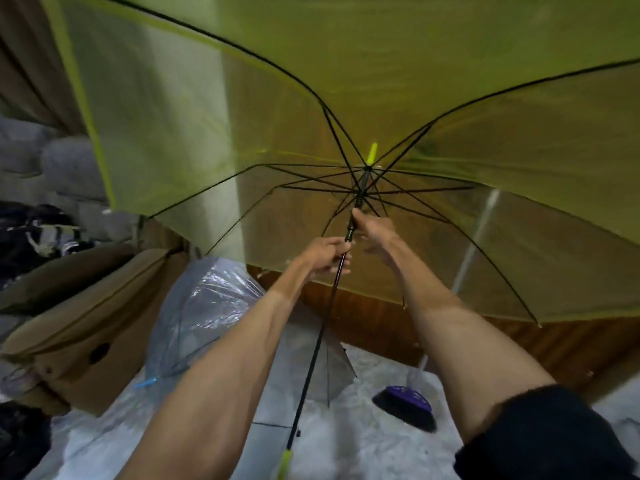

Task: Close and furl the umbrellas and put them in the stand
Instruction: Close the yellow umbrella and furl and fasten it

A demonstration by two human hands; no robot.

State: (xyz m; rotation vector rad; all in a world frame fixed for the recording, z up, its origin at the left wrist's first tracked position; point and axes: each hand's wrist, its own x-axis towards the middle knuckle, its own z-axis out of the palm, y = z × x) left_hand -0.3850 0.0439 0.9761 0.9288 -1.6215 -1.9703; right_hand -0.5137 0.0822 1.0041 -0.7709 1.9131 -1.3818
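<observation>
umbrella handle [285, 462] | shaft [313, 362] in l hand [323, 256] | r hand [375, 233] grips higher

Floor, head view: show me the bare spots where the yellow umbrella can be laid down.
Bare floor lies between the clear umbrella and the purple-topped dark object, in front of the wooden panel. The yellow umbrella crosses that patch with its shaft. The left is crowded: cardboard box, dark clothing, the clear umbrella's canopy.
</observation>
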